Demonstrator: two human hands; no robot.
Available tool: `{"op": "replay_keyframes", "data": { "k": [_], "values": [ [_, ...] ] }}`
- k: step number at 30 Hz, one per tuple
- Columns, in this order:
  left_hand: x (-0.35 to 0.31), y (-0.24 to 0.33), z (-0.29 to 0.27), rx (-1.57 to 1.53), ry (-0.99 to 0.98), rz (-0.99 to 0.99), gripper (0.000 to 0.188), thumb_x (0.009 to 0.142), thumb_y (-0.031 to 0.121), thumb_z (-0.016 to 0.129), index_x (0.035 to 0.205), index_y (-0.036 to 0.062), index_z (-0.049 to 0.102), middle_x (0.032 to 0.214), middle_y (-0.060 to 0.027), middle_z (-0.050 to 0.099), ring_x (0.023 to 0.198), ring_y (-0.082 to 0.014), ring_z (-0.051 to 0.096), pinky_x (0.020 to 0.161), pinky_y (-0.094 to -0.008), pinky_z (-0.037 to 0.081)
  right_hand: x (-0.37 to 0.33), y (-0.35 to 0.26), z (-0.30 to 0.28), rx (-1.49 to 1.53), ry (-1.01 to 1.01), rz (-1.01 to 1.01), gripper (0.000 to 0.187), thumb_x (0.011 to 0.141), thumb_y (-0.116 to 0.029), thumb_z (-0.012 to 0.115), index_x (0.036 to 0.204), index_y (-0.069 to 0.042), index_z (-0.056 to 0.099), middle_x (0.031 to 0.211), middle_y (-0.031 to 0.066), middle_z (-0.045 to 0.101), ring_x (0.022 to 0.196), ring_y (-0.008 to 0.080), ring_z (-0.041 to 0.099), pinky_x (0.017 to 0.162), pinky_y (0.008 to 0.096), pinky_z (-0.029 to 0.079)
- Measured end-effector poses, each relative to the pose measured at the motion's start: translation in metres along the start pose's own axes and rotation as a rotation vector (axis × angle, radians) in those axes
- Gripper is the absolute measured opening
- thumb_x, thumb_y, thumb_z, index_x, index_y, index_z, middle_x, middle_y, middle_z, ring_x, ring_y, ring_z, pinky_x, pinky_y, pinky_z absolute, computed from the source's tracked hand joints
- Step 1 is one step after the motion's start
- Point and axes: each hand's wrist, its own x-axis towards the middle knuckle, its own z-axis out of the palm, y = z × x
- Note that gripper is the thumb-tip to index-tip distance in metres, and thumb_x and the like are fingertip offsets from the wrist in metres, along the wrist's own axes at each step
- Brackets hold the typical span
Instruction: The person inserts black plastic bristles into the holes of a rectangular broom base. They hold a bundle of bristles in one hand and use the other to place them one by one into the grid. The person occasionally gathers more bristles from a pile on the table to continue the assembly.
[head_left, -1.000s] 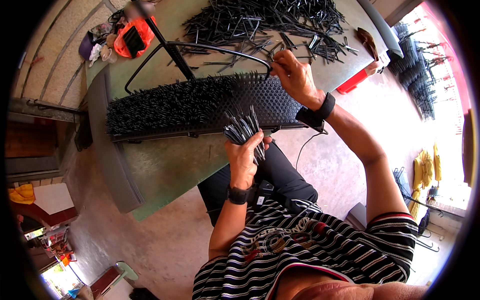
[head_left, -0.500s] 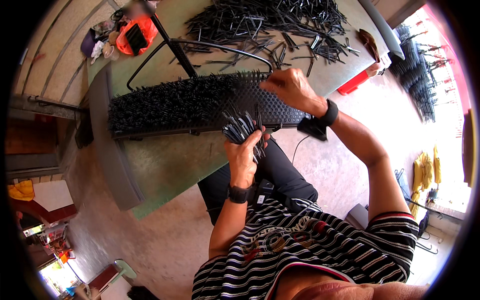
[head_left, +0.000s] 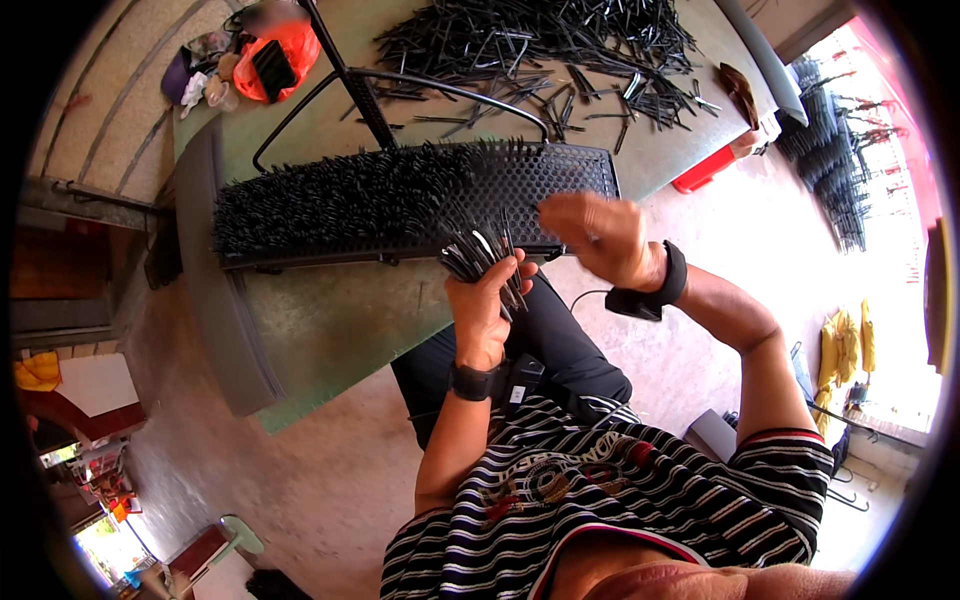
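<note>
Left hand [head_left: 482, 308] clamps black strips [head_left: 474, 257]; right hand [head_left: 608, 238], blurred, is near the perforated panel [head_left: 580, 177], finger closure indeterminable.

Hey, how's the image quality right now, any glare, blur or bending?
Head view: the pale concrete floor at right washes out nearly white; in head view, the bare right hand looks blurred, the bare left hand sharper; head view also shows the beige stone wall with curving dark seams.

The striped shirt [head_left: 650, 500] bears lettering [head_left: 545, 462] and the black box [head_left: 527, 374] a label [head_left: 517, 394], both illegible.
</note>
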Motion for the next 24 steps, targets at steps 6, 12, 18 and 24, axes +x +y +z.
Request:
{"op": "replay_keyframes", "data": {
  "k": [6,12,18,24],
  "values": [
    [0.008,-0.003,0.001,-0.088,0.007,0.004,0.016,0.075,-0.007,0.065,0.091,-0.0058,0.062,0.084,-0.0121,0.066,0.070,-0.0197,0.065,0.060,-0.0297,0.054,-0.025,0.000,0.011,-0.154,-0.307,-0.450,0.030,0.069,-0.008,0.071,0.094,0.006,0.059,0.109,0.0213,0.055,0.092,0.0347,0.061,0.069,0.0360,0.056],
    [0.002,-0.002,0.003,-0.006,-0.044,0.009,0.014,0.075,-0.008,0.064,0.089,-0.0058,0.062,0.082,-0.0127,0.066,0.062,-0.0200,0.064,0.051,-0.0312,0.054,-0.010,0.000,0.002,0.268,-0.125,0.734,0.019,0.086,-0.014,0.064,0.088,0.005,0.065,0.067,0.0073,0.064,0.058,0.0115,0.062,0.053,0.0242,0.052],
    [-0.002,-0.012,0.014,0.069,-0.108,0.112,0.015,0.076,-0.009,0.063,0.090,-0.0055,0.062,0.082,-0.0120,0.066,0.059,-0.0190,0.064,0.051,-0.0283,0.052,0.004,0.015,-0.004,0.580,-0.227,0.999,0.020,0.087,-0.015,0.062,0.088,0.005,0.065,0.066,0.0070,0.064,0.056,0.0114,0.063,0.048,0.0215,0.051],
    [-0.005,-0.010,0.005,0.142,-0.037,0.086,0.017,0.075,-0.007,0.064,0.092,-0.0035,0.061,0.080,-0.0131,0.066,0.059,-0.0203,0.065,0.051,-0.0280,0.051,0.022,0.029,-0.017,0.181,0.274,0.523,0.024,0.087,-0.002,0.055,0.110,0.003,0.051,0.075,0.0116,0.067,0.063,0.0155,0.067,0.056,0.0252,0.051]
  ]
}}
